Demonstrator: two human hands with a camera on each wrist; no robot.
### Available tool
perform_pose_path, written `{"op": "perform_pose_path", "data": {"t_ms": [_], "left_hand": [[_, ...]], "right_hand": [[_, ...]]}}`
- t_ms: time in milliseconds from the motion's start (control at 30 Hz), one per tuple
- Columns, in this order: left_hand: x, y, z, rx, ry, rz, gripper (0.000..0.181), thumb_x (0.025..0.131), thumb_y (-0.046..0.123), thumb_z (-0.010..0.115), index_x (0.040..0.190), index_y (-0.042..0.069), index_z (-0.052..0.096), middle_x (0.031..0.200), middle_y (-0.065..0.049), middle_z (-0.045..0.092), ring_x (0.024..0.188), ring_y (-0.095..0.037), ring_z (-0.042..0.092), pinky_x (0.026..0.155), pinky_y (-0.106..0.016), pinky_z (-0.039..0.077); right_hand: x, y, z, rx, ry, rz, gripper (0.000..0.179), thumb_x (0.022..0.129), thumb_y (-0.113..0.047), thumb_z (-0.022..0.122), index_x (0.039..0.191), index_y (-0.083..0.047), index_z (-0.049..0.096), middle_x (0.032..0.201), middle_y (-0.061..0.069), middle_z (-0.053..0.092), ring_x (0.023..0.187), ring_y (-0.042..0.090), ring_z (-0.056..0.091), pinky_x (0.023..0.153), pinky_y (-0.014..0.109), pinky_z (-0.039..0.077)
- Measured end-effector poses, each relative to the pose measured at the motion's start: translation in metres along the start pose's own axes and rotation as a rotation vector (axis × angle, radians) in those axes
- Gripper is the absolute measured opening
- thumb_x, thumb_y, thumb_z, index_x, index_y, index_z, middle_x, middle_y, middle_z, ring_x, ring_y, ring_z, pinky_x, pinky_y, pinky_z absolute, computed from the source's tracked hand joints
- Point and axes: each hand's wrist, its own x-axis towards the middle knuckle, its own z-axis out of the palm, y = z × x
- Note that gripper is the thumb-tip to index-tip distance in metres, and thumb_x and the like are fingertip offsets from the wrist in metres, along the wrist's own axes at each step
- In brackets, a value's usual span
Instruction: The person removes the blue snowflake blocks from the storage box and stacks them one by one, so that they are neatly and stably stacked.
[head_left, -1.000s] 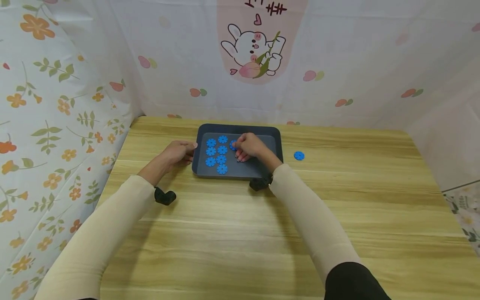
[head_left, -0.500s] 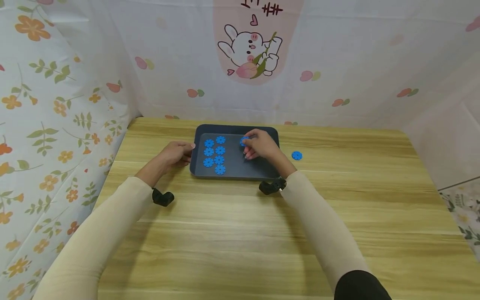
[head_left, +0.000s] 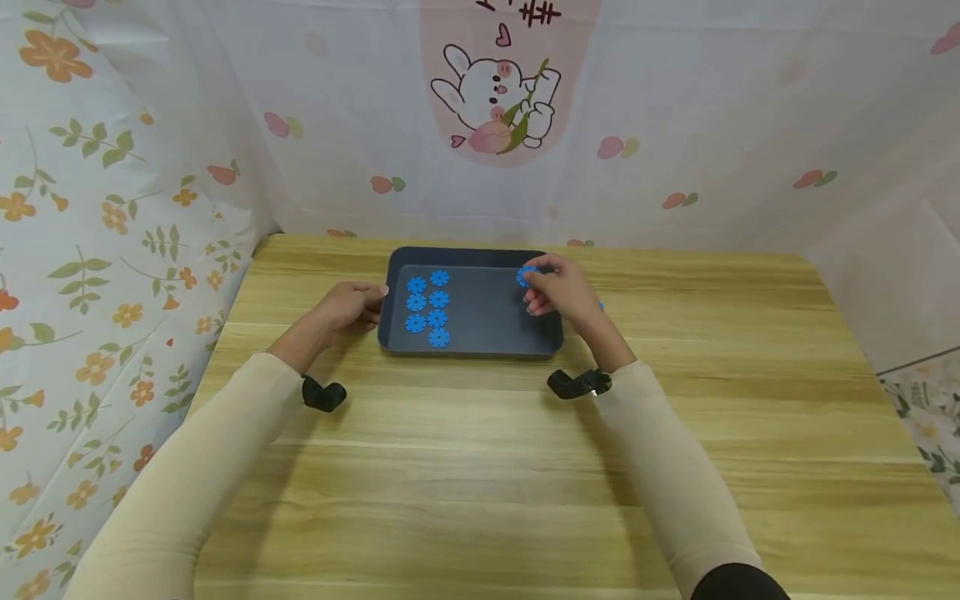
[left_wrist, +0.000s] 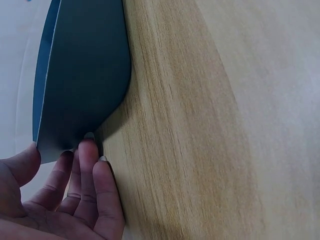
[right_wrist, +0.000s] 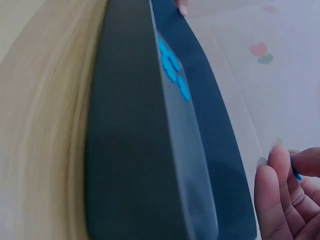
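Note:
A dark grey rectangular tray (head_left: 487, 337) lies on the table with several flat blue notched discs (head_left: 438, 318) in two columns at its left side. My left hand (head_left: 348, 307) holds the tray's left end. In the left wrist view the thumb is at the rim and the fingertips (left_wrist: 89, 145) are against the outer wall. My right hand (head_left: 564, 290) pinches one blue notched disc (head_left: 525, 276) between thumb and finger, over the tray's right end. Only a blue sliver of that disc (right_wrist: 297, 172) shows in the right wrist view, the rest hidden by the fingers.
Another blue disc (head_left: 602, 307) on the table right of the tray is nearly all hidden behind my right wrist. The wooden table (head_left: 450, 467) runs back to a printed cloth (head_left: 337, 100). A floral cloth (head_left: 112, 275) hangs along the left side.
My right hand has moved right across the tray, carrying the pinched disc from beside the columns to the right end. The left hand keeps its hold on the tray.

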Motion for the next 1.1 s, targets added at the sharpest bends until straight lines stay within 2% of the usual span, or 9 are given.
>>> {"op": "perform_pose_path", "data": {"t_ms": [200, 300, 767, 1100], "left_hand": [[-0.002, 0.001, -0.001, 0.005, -0.007, -0.001, 0.048, 0.105, 0.034, 0.044, 0.142, 0.005, 0.047, 0.107, -0.007, 0.058, 0.085, -0.014, 0.057, 0.083, -0.027, 0.050], [-0.002, 0.001, -0.001, 0.007, -0.005, -0.003, 0.047, 0.105, 0.034, 0.044, 0.141, 0.005, 0.048, 0.107, -0.007, 0.059, 0.085, -0.014, 0.057, 0.083, -0.027, 0.050], [-0.001, 0.000, -0.001, -0.003, -0.004, 0.002, 0.048, 0.104, 0.035, 0.046, 0.140, 0.004, 0.049, 0.099, -0.003, 0.059, 0.082, -0.012, 0.057, 0.079, -0.025, 0.051], [-0.004, 0.002, 0.000, -0.002, -0.009, 0.004, 0.047, 0.104, 0.035, 0.045, 0.140, 0.004, 0.049, 0.106, -0.006, 0.058, 0.085, -0.014, 0.056, 0.082, -0.026, 0.050]], "right_hand": [[-0.009, 0.010, -0.017, 0.041, 0.057, -0.003, 0.031, 0.096, -0.018, 0.064, 0.121, -0.001, 0.058, 0.063, 0.005, 0.062, 0.047, 0.013, 0.060, 0.050, 0.027, 0.055], [-0.012, 0.015, -0.025, 0.057, 0.075, 0.003, 0.036, 0.096, -0.019, 0.064, 0.125, 0.001, 0.057, 0.062, 0.003, 0.062, 0.047, 0.013, 0.060, 0.049, 0.026, 0.054], [-0.029, 0.032, -0.059, 0.094, 0.166, 0.028, 0.042, 0.099, -0.018, 0.058, 0.136, 0.000, 0.052, 0.067, 0.004, 0.063, 0.052, 0.013, 0.062, 0.057, 0.029, 0.057], [-0.034, 0.052, -0.073, 0.116, 0.225, 0.108, 0.031, 0.100, -0.011, 0.054, 0.125, 0.004, 0.042, 0.066, 0.002, 0.066, 0.053, 0.011, 0.065, 0.058, 0.029, 0.058]]}}
